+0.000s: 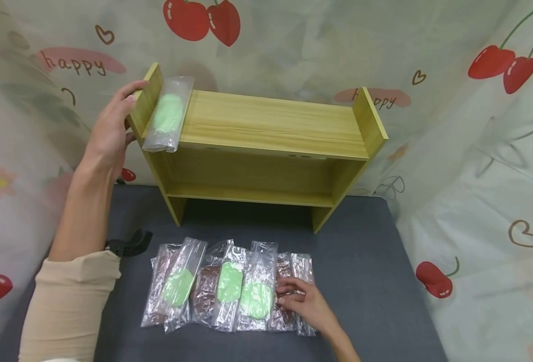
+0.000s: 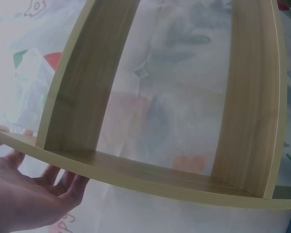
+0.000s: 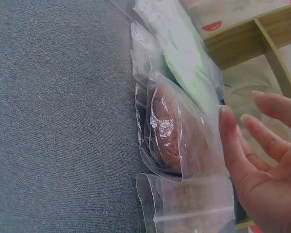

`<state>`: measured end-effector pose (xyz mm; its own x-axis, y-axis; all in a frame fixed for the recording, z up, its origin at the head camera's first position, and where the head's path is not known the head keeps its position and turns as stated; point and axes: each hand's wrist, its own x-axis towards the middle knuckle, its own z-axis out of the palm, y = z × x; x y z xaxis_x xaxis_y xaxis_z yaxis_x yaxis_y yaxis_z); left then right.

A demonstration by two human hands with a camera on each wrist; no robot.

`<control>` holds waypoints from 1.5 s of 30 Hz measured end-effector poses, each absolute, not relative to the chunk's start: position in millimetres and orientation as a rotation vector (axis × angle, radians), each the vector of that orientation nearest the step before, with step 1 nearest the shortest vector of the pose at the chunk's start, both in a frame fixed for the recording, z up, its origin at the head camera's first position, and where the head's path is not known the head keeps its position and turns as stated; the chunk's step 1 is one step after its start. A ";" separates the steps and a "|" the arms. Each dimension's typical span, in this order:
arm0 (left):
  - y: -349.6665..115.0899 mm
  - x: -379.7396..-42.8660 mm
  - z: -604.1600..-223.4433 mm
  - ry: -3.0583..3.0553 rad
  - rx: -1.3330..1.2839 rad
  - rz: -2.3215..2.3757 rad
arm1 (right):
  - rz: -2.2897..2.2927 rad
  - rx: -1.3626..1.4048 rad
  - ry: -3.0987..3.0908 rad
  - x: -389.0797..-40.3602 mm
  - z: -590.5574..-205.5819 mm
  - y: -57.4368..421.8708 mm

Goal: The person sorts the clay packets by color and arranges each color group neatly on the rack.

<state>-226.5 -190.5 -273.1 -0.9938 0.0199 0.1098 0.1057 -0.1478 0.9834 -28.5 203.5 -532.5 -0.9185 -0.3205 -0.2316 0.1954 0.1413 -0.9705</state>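
Head view: left hand (image 1: 110, 128) rests flat against the wooden shelf's (image 1: 266, 125) left side panel, fingers straight, gripping nothing. One green-filled bag (image 1: 167, 114) lies on the top board. Right hand (image 1: 309, 304), fingers relaxed, touches the brown-filled bags (image 1: 289, 271) at the right end of the row on the grey worktop (image 1: 366, 261). I'd pinch one bag's edge so the neighbours stay put. Right wrist view shows the brown filling (image 3: 166, 131) close up; the head view doesn't.
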 end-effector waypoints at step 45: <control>-189.2 -225.6 -275.1 -2.001 -0.099 -2.344 | -1.835 -0.004 2.058 -19.2 -547.0 168.2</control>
<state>-225.6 -189.2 -275.1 -0.9963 -0.0023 0.0864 0.0857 -0.1568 0.9839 -19.2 168.2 -547.0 -0.9272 -0.2513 -0.2777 0.2472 0.1466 -0.9578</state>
